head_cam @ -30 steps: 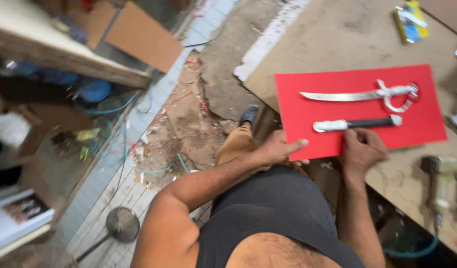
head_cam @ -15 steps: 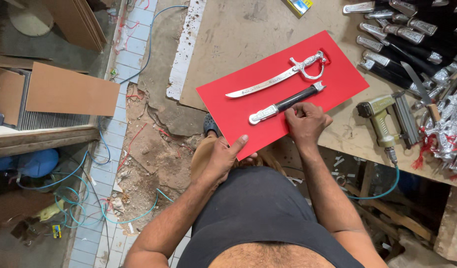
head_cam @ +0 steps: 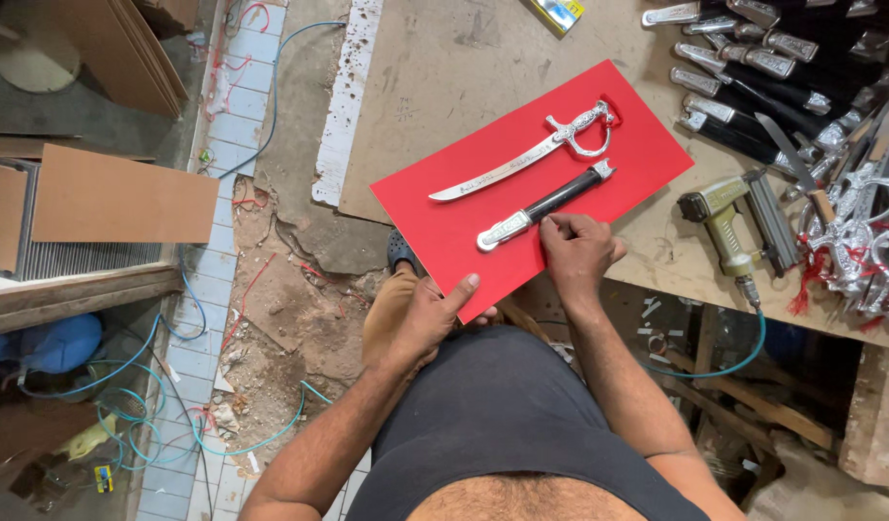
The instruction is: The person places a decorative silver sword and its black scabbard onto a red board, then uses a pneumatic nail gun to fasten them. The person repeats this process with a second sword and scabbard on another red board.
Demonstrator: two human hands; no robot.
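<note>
Hands meet at the near edge of a flat red rectangular board (head_cam: 599,174), which lies askew on a worn brown wooden surface (head_cam: 444,77) and overhangs its front. The left hand (head_cam: 427,314) grips the board's near corner, thumb on top and fingers underneath. The right hand (head_cam: 577,253) rests on the board, fingers curled loosely, fingertips touching a black scabbard with silver metal ends (head_cam: 546,205). Just beyond the scabbard, roughly parallel to it, lies a small curved silver sword with an ornate guard (head_cam: 526,156). To the right, off the board, a yellow-green pneumatic nail gun (head_cam: 729,224) sits on the surface with a teal hose hanging from it, and farther right many more black-and-silver scabbards and swords (head_cam: 782,68) lie heaped together.
</note>
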